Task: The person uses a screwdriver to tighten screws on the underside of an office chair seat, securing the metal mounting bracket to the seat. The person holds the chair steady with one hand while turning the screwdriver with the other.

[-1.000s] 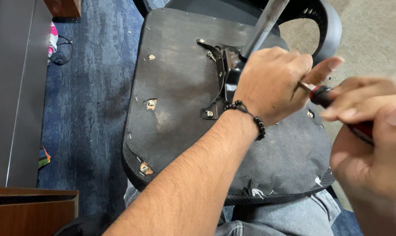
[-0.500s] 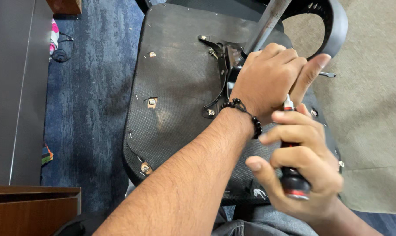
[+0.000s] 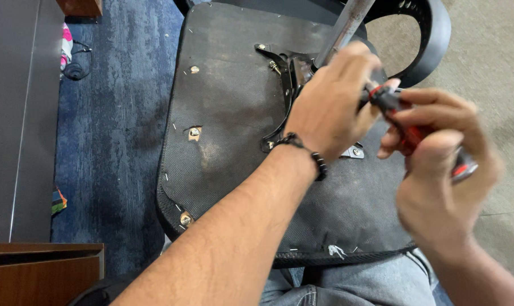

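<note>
An upturned office chair seat lies across my lap, its black fabric underside up, with a metal mounting plate and a grey gas-lift post at its middle. My left hand, with a black bead bracelet at the wrist, rests over the plate and grips around the base of the post. My right hand holds a red and black screwdriver, its tip pointing toward the plate beside my left fingers. The tip itself is hidden.
Bolts and staples dot the seat underside. A black curved armrest sits at the top right. Blue carpet lies left, beige floor right. A dark panel and a brown wooden piece stand at left.
My right hand has swung the screwdriver up from low by the seat's near edge to beside my left hand. The left hand stays on the plate.
</note>
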